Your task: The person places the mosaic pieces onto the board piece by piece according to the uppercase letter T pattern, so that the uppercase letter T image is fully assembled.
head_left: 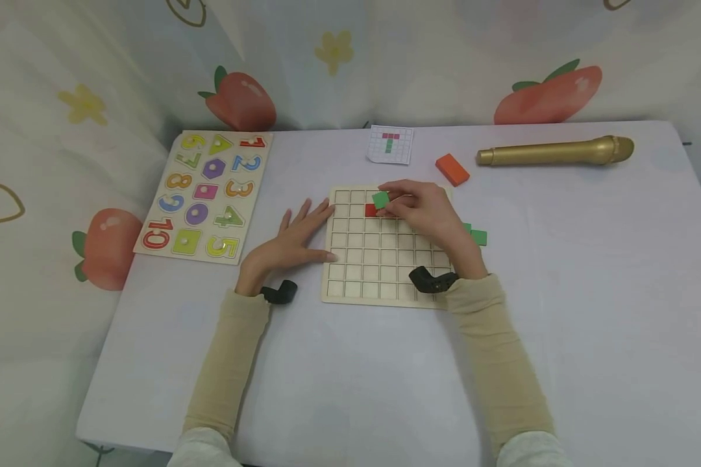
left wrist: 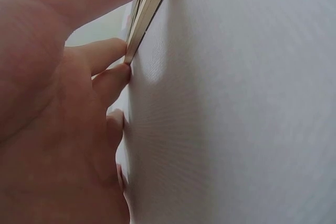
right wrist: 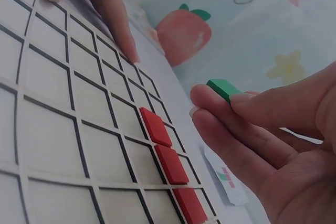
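A wooden grid board (head_left: 356,301) lies flat on the white table. My left hand (head_left: 292,241) rests at its left side, fingers extended, with thumb and fingertips touching the edge; the left wrist view shows fingertips against the board's side (left wrist: 137,36). Over the board's far part, my right hand (head_left: 428,206) pinches a small green square tile (head_left: 380,200) between thumb and fingers, raised above the grid. Three red tiles (right wrist: 171,164) sit in a row in neighbouring cells in the right wrist view. From the head, one red tile (head_left: 370,210) shows; the others are hidden by the right hand.
Green tiles (head_left: 478,237) lie by the board's right edge, partly behind the right wrist. Beyond the board are a pattern card (head_left: 389,145) with a red-and-green T and an orange block (head_left: 452,170). A gold microphone (head_left: 552,153) lies far right; a number puzzle board (head_left: 210,254) lies left.
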`<state>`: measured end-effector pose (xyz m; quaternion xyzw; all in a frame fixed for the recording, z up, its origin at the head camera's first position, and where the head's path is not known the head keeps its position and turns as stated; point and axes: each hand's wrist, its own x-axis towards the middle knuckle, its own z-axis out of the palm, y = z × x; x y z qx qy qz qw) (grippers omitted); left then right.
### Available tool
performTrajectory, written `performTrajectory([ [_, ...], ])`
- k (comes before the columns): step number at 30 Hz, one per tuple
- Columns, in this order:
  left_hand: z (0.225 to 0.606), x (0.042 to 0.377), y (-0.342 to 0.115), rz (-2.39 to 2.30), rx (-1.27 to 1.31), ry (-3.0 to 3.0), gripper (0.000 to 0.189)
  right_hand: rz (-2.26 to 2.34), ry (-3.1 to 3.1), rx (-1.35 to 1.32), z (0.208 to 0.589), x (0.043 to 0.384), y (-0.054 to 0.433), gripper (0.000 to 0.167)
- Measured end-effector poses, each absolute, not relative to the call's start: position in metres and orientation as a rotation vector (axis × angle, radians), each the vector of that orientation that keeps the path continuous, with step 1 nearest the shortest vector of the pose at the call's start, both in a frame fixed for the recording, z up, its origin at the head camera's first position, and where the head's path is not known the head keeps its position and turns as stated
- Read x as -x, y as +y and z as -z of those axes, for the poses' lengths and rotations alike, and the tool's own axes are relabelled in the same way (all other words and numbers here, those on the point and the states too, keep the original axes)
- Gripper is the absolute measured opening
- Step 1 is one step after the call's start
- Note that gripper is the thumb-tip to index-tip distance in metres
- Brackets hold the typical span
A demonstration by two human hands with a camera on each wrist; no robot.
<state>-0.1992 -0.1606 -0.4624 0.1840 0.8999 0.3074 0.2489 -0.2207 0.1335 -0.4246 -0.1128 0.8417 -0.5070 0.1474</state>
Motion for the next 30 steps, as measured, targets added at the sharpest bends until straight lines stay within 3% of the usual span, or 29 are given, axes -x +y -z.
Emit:
performTrajectory([
  [30, 0.463, 0.200, -0.161, -0.834, -0.502, 2.444, 0.100, 1.308, 2.504, 0.359, 0.439, 0.212, 0.098, 0.036],
])
